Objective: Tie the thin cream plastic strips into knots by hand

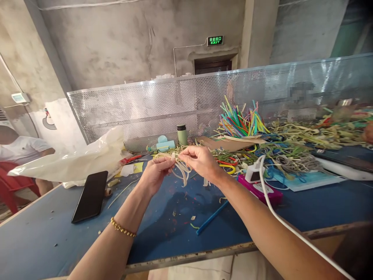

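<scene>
Just above the blue tabletop, my left hand (157, 171) and my right hand (201, 162) nearly meet, thumbs and fingers pinched. Pale ribbon-like strips (184, 174) hang in loops from between them. At the tip of my left thumb and finger a small whitish end sticks up. My right fingertips close on the same bunch a little to the right; exactly which strand they pinch is too small to tell. A loose pile of dried-looking strips (224, 155) lies behind my hands. A blue stick (212, 217) rests on the table below my right wrist.
Left lie a black phone (90, 197), a plastic sheet (87, 153) and red-handled pliers (130, 159). A green bottle (182, 136) and colourful stems (243, 121) stand behind. A white cable (266, 194) crosses from a purple power strip (272, 193). A perforated metal screen (145, 116) bounds the table.
</scene>
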A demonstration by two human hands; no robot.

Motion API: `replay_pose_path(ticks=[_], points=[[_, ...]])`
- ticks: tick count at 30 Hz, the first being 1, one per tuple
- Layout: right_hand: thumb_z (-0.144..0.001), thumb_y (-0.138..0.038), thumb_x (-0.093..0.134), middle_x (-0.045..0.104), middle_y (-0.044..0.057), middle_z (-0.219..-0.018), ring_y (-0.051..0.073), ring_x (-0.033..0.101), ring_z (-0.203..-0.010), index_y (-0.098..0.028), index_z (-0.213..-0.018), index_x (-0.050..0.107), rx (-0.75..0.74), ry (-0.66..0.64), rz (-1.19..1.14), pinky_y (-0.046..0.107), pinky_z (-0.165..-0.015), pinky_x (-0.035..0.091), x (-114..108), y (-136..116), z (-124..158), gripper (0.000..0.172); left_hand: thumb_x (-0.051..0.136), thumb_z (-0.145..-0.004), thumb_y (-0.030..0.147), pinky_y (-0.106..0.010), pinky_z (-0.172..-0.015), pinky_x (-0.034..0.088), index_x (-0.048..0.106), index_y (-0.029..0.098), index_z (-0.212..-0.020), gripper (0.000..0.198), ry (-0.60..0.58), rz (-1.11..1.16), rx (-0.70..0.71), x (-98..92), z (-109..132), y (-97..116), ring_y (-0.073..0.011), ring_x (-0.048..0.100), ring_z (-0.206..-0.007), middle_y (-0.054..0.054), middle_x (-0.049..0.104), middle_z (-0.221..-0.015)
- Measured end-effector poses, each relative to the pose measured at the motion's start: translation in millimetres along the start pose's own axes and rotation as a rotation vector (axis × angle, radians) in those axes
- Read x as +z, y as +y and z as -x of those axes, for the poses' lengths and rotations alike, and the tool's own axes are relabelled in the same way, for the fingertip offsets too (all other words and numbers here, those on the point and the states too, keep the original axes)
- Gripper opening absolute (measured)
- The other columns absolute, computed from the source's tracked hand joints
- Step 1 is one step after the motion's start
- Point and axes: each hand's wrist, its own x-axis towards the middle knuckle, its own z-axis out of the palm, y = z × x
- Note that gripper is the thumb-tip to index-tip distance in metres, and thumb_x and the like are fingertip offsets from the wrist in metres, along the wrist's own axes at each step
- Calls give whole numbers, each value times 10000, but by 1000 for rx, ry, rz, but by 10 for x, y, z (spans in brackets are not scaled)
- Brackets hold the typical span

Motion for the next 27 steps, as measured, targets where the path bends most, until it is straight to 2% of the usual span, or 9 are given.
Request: replay_pose_path(ticks=[5,17,22,27], points=[[-857,-347,599,533,-16,-549,92,443,-509,-125,-717,665,-9,-25,91,239,-491,326,-6,13,-4,271,799,-637,296,-258,-549,312,678,129,-590,211,8,-66,24,4,3,5,-91,434,-563,-17,554,-621],[-835,-241,598,558,-4,-565,97,474,-528,-124,-699,666,-39,22,201,233,-502,337,13,15,9,192,761,-651,318,-267,-554,288,644,141,-554,234,12,-243,74,21,4,-4,-95,402,-549,-4,553,-580],[-899,-287,554,579,-1,-601,100,482,-534,-119,-845,704,-43,-48,159,239,-509,354,6,30,-1,231,732,-668,317,-265,-563,295,624,146,-540,240,19,-333,107,24,7,-18,-96,404,-552,9,537,-554],[-894,-296,574,562,-8,-597,96,453,-533,-122,-830,706,-33,-134,146,245,-498,327,-10,44,0,227,709,-676,294,-260,-557,278,615,143,-537,225,-20,-450,130,29,12,-23,-94,378,-558,26,478,-537]])
